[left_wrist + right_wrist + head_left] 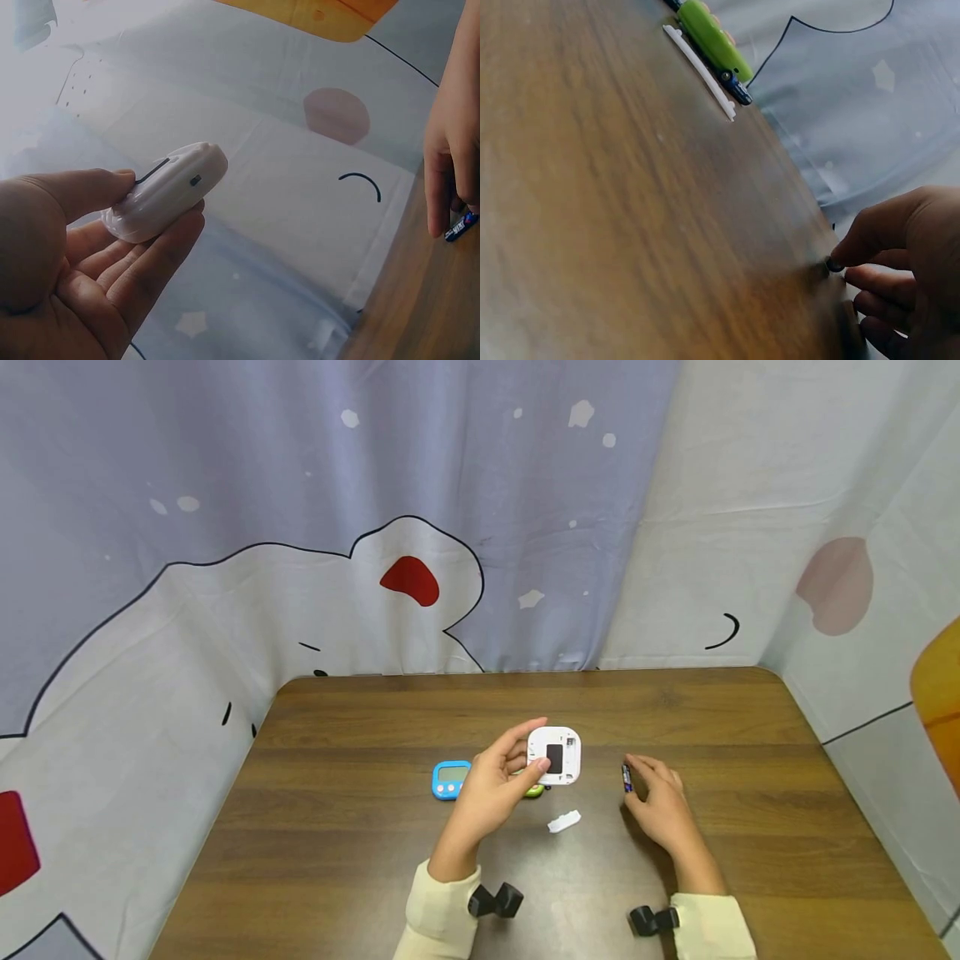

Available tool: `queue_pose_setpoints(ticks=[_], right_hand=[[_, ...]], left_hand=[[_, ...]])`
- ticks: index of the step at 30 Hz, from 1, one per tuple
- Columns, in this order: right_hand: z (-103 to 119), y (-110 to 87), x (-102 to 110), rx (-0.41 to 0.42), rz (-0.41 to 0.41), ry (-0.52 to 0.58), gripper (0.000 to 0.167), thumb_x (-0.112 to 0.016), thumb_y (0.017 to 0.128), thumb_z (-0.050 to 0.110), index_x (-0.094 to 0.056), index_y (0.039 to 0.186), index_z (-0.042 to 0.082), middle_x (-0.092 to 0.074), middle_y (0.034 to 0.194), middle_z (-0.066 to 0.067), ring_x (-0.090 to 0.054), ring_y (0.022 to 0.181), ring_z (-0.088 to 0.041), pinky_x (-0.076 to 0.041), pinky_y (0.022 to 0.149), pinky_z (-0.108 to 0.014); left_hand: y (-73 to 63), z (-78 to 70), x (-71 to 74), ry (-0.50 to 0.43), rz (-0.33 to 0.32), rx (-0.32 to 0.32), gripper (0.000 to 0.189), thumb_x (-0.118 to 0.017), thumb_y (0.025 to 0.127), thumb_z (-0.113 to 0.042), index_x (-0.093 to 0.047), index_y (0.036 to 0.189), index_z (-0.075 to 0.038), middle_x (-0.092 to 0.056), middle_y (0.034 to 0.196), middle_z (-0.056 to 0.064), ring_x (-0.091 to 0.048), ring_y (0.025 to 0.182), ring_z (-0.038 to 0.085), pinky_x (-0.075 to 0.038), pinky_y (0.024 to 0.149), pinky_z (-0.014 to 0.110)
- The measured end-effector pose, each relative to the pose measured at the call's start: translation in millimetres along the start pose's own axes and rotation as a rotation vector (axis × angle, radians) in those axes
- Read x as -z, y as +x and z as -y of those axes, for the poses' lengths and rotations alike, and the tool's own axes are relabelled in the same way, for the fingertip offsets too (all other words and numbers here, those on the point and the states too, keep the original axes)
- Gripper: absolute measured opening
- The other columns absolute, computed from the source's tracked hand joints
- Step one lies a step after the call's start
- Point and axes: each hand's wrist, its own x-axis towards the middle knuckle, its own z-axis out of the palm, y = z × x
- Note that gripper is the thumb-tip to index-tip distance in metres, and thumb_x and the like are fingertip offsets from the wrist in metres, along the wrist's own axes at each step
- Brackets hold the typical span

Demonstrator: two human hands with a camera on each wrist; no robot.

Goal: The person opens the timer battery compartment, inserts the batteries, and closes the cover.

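My left hand (487, 785) holds a white digital timer (570, 756) above the table, thumb on its back and fingers beneath. A dark square is on that back, with a narrow recess along one side. In the left wrist view the timer (172, 187) appears edge-on. To the right, my right hand (663, 806) pinches a small dark blue battery (627, 778) at the tabletop between thumb and fingertip. Only the battery's end (834, 264) shows in the right wrist view. A white battery cover (564, 821) lies on the table between the hands.
A blue timer (446, 785) lies left of my left hand, partly covered by it. Behind that hand is a green timer (714, 41), with another dark battery (737, 88) beside it. The wooden table (337, 860) meets a printed curtain (525, 527) at its far edge.
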Motion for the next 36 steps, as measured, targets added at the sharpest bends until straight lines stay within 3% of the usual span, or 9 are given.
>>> queue_pose_setpoints(ticks=[12,36], right_hand=[[-7,2.4,-1,0.078,-0.025,-0.024,0.053,-0.066,0.082,0.004,-0.057,0.134,0.002,-0.055,0.132,-0.018,-0.043,0.121,-0.042,-0.036,0.098,-0.058],[-15,-0.6,-6,0.094,-0.085,-0.021,0.044,-0.073,0.08,0.01,-0.061,0.123,0.005,-0.058,0.124,-0.018,-0.046,0.115,-0.041,-0.036,0.098,-0.054]], left_hand=[[-0.8,-0.8,0.7,-0.003,0.015,-0.013,0.048,-0.062,0.094,0.001,-0.048,0.14,-0.003,-0.064,0.116,0.021,-0.066,0.104,0.025,-0.058,0.079,0.032],[0.0,-0.1,-0.9,-0.013,0.025,-0.018,0.049,-0.062,0.094,0.002,-0.048,0.141,-0.004,-0.064,0.117,0.022,-0.066,0.104,0.027,-0.058,0.079,0.03]])
